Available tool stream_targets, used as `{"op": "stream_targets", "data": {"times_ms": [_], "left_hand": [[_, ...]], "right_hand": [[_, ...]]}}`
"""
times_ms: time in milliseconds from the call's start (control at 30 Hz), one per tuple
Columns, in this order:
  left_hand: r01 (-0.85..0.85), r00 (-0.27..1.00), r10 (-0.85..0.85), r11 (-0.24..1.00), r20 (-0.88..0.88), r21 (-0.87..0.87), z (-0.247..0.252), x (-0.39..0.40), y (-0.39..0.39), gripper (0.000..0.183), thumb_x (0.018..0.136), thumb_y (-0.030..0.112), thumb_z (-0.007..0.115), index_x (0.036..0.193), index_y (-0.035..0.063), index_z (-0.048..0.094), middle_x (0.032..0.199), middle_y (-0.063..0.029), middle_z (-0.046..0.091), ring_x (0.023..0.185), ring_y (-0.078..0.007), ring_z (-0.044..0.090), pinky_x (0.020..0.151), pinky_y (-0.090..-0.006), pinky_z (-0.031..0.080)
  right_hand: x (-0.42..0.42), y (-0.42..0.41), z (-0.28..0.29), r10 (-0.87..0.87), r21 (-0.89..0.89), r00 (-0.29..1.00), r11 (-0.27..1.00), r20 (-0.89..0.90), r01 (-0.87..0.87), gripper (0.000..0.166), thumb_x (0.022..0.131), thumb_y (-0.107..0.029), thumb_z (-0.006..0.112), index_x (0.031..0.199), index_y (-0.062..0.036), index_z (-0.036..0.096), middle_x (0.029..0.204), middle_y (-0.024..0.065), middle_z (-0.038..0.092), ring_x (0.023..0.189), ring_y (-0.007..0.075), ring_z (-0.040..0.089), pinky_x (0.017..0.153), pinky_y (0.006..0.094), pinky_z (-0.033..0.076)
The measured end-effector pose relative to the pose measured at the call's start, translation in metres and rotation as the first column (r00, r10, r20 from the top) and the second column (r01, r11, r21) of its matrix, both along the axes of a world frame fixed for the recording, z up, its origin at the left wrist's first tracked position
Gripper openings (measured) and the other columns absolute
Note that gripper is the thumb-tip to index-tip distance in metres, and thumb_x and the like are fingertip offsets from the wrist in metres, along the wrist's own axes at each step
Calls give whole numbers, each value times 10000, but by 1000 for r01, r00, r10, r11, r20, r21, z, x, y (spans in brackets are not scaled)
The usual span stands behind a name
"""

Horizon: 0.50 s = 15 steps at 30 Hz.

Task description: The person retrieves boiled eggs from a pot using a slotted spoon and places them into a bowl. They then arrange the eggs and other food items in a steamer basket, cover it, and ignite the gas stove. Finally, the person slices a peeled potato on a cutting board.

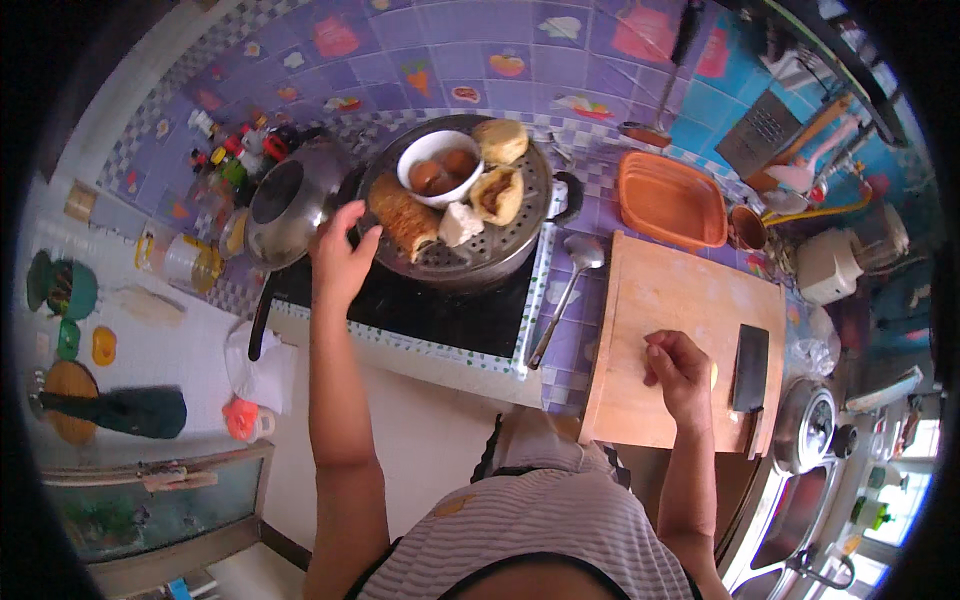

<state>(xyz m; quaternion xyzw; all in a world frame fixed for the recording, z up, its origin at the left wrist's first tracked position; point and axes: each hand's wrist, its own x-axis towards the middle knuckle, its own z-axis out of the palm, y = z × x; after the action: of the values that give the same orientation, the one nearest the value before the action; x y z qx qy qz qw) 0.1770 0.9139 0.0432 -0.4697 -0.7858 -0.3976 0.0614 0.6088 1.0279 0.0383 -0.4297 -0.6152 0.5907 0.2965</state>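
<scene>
My left hand (341, 251) is at the left rim of a metal steamer (480, 274), thumb and fingers apart with nothing between them. On the perforated steamer tray (534, 206) are a white bowl (439, 200) with brown round pieces of food (429, 178), a browned roll (401, 214), a white chunk of food (460, 224), a pale bun (501, 142) and an opened bun with dark filling (496, 196). Above the wooden cutting board (652, 289), my right hand (679, 375) has curled fingers; whether they hold something is hidden. A small yellowish thing (714, 375) peeks out beside it.
A domed pan lid (281, 214) and a black handle (260, 319) stand left of the steamer on the black cooktop (442, 319). A ladle (562, 300) lies to the right. A cleaver (750, 367) rests on the board, with an orange basin (671, 199) behind.
</scene>
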Motion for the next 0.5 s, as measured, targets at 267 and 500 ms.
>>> {"op": "stream_targets", "data": {"times_ms": [267,500], "left_hand": [[597,733,-380,758,565,-265,-28,210,-42,497,778,191,688,1214,26,518,1148,-141,586,1017,-272,577,885,-363,453],[785,605,-530,271,595,-557,-54,358,-14,574,788,281,658,1268,31,468,1225,-200,536,1125,-356,508,948,-421,404]], "right_hand": [[97,14,-30,-414,87,910,906,-25,414,170,902,-61,527,1021,1,632,652,-17,523,493,38,458,455,187,381],[218,42,-37,-266,551,920,832,289,68,688,745,-43,671,1362,-111,373,1448,159,291,1302,284,375,995,377,400]]}}
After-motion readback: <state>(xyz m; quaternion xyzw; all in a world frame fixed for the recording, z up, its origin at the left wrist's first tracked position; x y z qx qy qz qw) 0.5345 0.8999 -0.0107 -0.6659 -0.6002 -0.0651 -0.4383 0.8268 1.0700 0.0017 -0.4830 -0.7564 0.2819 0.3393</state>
